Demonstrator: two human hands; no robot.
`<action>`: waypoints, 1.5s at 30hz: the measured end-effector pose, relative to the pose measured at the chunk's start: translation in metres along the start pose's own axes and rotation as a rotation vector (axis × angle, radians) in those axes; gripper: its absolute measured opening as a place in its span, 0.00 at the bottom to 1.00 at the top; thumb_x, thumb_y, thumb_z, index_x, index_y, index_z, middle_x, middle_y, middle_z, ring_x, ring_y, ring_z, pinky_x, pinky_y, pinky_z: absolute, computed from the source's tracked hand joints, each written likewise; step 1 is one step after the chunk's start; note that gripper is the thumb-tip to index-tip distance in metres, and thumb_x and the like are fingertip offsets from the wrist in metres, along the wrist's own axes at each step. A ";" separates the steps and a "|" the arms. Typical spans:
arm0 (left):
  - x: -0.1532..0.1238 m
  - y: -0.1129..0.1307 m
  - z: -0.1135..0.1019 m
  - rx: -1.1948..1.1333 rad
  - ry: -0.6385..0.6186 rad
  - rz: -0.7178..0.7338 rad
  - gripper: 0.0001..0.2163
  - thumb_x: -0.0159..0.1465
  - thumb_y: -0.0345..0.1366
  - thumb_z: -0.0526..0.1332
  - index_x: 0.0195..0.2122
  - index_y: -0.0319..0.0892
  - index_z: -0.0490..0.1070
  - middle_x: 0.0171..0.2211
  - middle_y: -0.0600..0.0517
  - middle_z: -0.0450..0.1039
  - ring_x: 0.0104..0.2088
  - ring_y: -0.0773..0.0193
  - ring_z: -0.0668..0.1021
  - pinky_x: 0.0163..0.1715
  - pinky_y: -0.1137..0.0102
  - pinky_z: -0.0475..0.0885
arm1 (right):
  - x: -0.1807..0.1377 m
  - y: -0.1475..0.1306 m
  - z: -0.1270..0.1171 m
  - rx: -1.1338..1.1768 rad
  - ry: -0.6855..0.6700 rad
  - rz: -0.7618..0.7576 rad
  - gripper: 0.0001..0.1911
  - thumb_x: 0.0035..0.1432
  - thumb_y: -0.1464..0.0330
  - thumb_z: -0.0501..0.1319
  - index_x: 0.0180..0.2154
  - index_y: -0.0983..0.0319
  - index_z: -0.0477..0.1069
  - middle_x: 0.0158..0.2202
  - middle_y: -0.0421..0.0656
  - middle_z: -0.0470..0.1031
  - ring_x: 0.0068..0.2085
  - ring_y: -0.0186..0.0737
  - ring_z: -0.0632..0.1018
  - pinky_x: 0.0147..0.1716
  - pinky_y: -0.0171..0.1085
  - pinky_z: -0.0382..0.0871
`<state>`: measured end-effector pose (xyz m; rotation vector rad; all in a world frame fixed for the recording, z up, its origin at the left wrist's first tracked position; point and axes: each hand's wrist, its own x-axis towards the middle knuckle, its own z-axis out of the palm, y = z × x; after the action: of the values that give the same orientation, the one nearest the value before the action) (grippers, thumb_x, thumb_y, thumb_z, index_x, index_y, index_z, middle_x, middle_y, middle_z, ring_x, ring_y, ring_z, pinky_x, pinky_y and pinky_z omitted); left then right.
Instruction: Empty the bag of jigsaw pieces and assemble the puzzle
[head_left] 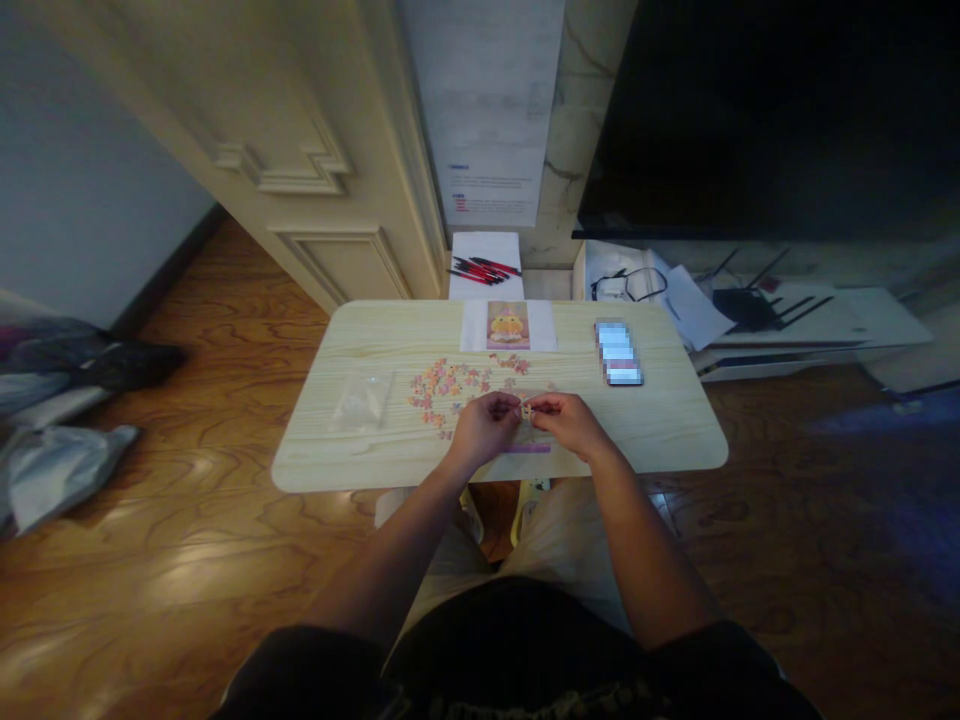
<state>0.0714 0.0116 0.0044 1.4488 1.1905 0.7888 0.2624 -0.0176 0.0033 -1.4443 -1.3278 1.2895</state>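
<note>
My left hand [486, 428] and my right hand [570, 422] meet near the front edge of the small table, fingertips pinched together. Between them shows a small pale jigsaw puzzle piece [526, 410], gripped from both sides; whether it is one piece or two joined, I cannot tell. Beneath the hands lies a strip with a purple edge [529, 449], mostly covered by them. Loose jigsaw pieces [437, 385] in pink, orange and yellow are scattered to the left and just beyond my hands. Farther back rests a picture card [508, 325] with a yellow figure on white paper.
A clear plastic bag [363, 400] lies on the table's left part, a phone [619, 352] at the back right. Beyond the table [675, 430], red and black pens [484, 270] sit on a white surface. A router [750, 308] stands on the low cabinet under a dark screen.
</note>
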 end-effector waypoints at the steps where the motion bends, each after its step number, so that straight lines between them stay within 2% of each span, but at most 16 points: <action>1: 0.000 0.000 0.000 0.008 -0.001 0.001 0.09 0.61 0.37 0.67 0.41 0.40 0.77 0.36 0.48 0.83 0.34 0.63 0.83 0.35 0.69 0.78 | 0.000 0.001 0.000 -0.004 -0.004 0.004 0.15 0.56 0.62 0.67 0.43 0.62 0.82 0.38 0.45 0.84 0.38 0.40 0.81 0.39 0.37 0.75; 5: -0.003 -0.002 -0.003 0.101 -0.010 0.016 0.08 0.62 0.36 0.66 0.41 0.41 0.78 0.37 0.48 0.83 0.35 0.62 0.83 0.37 0.69 0.78 | 0.002 0.009 -0.001 -0.057 0.052 0.024 0.14 0.56 0.66 0.64 0.45 0.62 0.80 0.35 0.42 0.82 0.34 0.38 0.80 0.36 0.36 0.74; 9: -0.006 -0.005 -0.005 0.240 -0.008 0.074 0.07 0.64 0.35 0.64 0.42 0.43 0.79 0.36 0.49 0.83 0.36 0.60 0.83 0.37 0.68 0.77 | 0.000 0.008 -0.004 -0.298 0.135 -0.027 0.09 0.53 0.70 0.65 0.39 0.60 0.78 0.34 0.40 0.81 0.35 0.37 0.79 0.36 0.35 0.72; 12: -0.007 -0.003 -0.005 0.359 0.002 0.124 0.07 0.65 0.34 0.63 0.43 0.44 0.79 0.36 0.49 0.83 0.35 0.60 0.83 0.37 0.68 0.76 | -0.002 0.001 -0.004 -0.457 0.116 -0.027 0.07 0.53 0.73 0.65 0.36 0.58 0.77 0.33 0.40 0.81 0.34 0.38 0.79 0.35 0.35 0.71; 16: -0.008 -0.002 -0.007 0.494 0.019 0.156 0.08 0.66 0.34 0.63 0.44 0.45 0.80 0.35 0.48 0.83 0.35 0.58 0.83 0.38 0.67 0.75 | -0.004 -0.006 -0.002 -0.551 0.108 -0.010 0.08 0.54 0.74 0.65 0.36 0.57 0.78 0.34 0.41 0.82 0.35 0.41 0.80 0.37 0.37 0.71; 20: -0.007 -0.005 -0.009 0.538 0.004 0.221 0.08 0.67 0.34 0.63 0.44 0.45 0.81 0.35 0.48 0.82 0.36 0.57 0.82 0.40 0.66 0.74 | -0.003 -0.009 0.000 -0.635 0.117 -0.045 0.08 0.56 0.75 0.64 0.36 0.57 0.79 0.35 0.42 0.83 0.37 0.43 0.81 0.39 0.38 0.71; 26: -0.007 -0.006 -0.011 0.536 -0.022 0.303 0.07 0.67 0.33 0.63 0.39 0.46 0.82 0.41 0.47 0.81 0.42 0.58 0.81 0.47 0.66 0.74 | -0.003 -0.009 0.001 -0.711 0.122 -0.040 0.06 0.56 0.73 0.65 0.36 0.58 0.79 0.35 0.44 0.83 0.37 0.44 0.81 0.39 0.39 0.71; 29: -0.005 -0.010 -0.028 0.533 0.061 0.303 0.08 0.68 0.35 0.62 0.42 0.46 0.82 0.42 0.47 0.80 0.42 0.59 0.80 0.46 0.67 0.74 | -0.004 -0.011 -0.001 -0.697 0.161 -0.050 0.05 0.58 0.72 0.65 0.37 0.58 0.80 0.35 0.45 0.83 0.37 0.44 0.81 0.39 0.39 0.70; 32: 0.007 -0.014 -0.059 0.610 0.187 0.297 0.11 0.69 0.36 0.60 0.46 0.45 0.81 0.45 0.46 0.79 0.44 0.57 0.79 0.49 0.66 0.74 | -0.004 -0.017 -0.002 -0.652 0.197 -0.072 0.06 0.59 0.71 0.65 0.38 0.59 0.80 0.36 0.45 0.83 0.37 0.42 0.80 0.38 0.38 0.70; 34: 0.021 -0.015 -0.081 0.754 0.235 0.302 0.13 0.69 0.35 0.58 0.49 0.43 0.81 0.48 0.43 0.77 0.49 0.53 0.78 0.55 0.61 0.72 | -0.003 -0.022 -0.001 -0.635 0.212 -0.087 0.05 0.60 0.70 0.64 0.38 0.59 0.80 0.35 0.43 0.82 0.35 0.41 0.80 0.38 0.37 0.70; 36: 0.036 -0.014 -0.095 0.929 0.220 0.291 0.15 0.69 0.35 0.57 0.51 0.41 0.80 0.50 0.41 0.75 0.50 0.50 0.76 0.56 0.57 0.70 | -0.003 -0.027 0.001 -0.630 0.236 -0.109 0.06 0.61 0.70 0.64 0.38 0.59 0.80 0.35 0.42 0.82 0.35 0.40 0.79 0.38 0.37 0.70; 38: 0.049 -0.010 -0.102 1.053 0.208 0.252 0.15 0.70 0.36 0.56 0.51 0.40 0.80 0.51 0.40 0.74 0.51 0.48 0.75 0.56 0.55 0.70 | -0.003 -0.030 0.002 -0.619 0.260 -0.129 0.06 0.61 0.70 0.63 0.38 0.59 0.80 0.35 0.42 0.82 0.36 0.39 0.79 0.39 0.37 0.70; 41: 0.061 -0.004 -0.100 1.152 0.189 0.168 0.14 0.69 0.37 0.56 0.45 0.40 0.81 0.49 0.38 0.75 0.51 0.45 0.74 0.52 0.54 0.70 | -0.004 -0.032 0.001 -0.592 0.280 -0.133 0.06 0.61 0.69 0.63 0.38 0.58 0.80 0.35 0.41 0.82 0.36 0.39 0.80 0.39 0.36 0.71; 45: 0.067 0.000 -0.098 1.111 0.197 0.110 0.13 0.67 0.36 0.57 0.43 0.40 0.81 0.48 0.38 0.77 0.51 0.45 0.76 0.51 0.54 0.70 | -0.004 -0.032 -0.002 -0.592 0.291 -0.135 0.06 0.61 0.69 0.63 0.38 0.58 0.80 0.35 0.41 0.82 0.36 0.39 0.80 0.40 0.37 0.71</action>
<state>0.0004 0.1055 0.0186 2.3681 1.8485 0.3032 0.2588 -0.0163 0.0350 -1.8133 -1.6436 0.5812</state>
